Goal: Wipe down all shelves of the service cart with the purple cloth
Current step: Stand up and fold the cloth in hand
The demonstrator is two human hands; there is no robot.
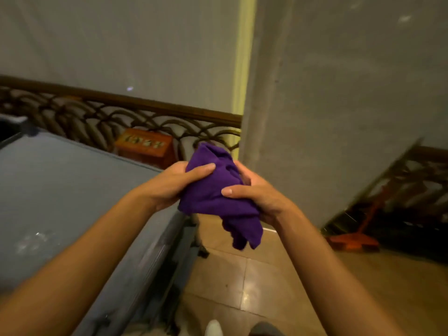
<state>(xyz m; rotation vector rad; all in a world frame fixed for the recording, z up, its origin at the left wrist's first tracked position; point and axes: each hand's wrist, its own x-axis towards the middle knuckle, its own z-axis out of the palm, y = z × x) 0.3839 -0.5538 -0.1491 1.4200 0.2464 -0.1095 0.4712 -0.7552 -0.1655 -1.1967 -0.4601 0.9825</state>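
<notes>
Head view: grey cart (60, 190) top shelf is seen at left, tiled floor (242, 287) near, wall (339, 105) far. Purple cloth (213, 192), bunched, is held in the air right of the cart's edge, gripped by left hand (169, 185) and right hand (257, 195), thumbs pressed onto it.

Two bare arms reach out from the bottom, with no sleeves on them. The left hand (174, 185) and the right hand (257, 195) wear no gloves or rings. Far below sits a white rounded shoe tip (213, 328).
</notes>
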